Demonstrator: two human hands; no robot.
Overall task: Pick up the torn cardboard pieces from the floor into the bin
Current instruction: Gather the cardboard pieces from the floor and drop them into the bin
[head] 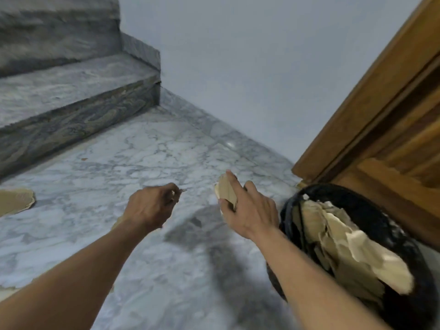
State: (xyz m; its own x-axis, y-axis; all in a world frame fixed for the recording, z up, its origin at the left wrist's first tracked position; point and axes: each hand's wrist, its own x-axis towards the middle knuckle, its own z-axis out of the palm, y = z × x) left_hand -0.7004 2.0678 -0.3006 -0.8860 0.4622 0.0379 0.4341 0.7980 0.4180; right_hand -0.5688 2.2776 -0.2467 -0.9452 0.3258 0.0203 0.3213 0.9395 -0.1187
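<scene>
Grips a torn cardboard piece (226, 192) in the right hand (248, 210), thumb under its near edge, forefinger laid straight along its top, remaining fingers bent behind it. Holds that piece off the marble floor (166, 151), with the black bin (289, 211) just to the right of the hand and slightly nearer the body. Shows more torn cardboard (345, 248) piled inside the bin, brown and pale sheets crumpled together and rising to the rim.

Carries the left hand (148, 207) level with the right one, near it but apart, back upward, fingers curled tight toward the palm. Cannot tell whether those fingertips pinch anything: a thin pale sliver there is too blurred to read. Hides part of a brown scrap (116, 222) on the floor directly beneath the left wrist. Lying flat well to the left of the left hand, at the frame's edge: a larger flat piece (15, 202). Beside the left forearm, closer to the body: another fragment (7, 290). Beyond the left hand, near the foot of the grey stone step (71, 96): a tiny brown crumb (83, 159). Past the bin, to the right of the right hand: a wooden door (381, 120). Ahead of both hands: a plain pale wall (238, 67).
</scene>
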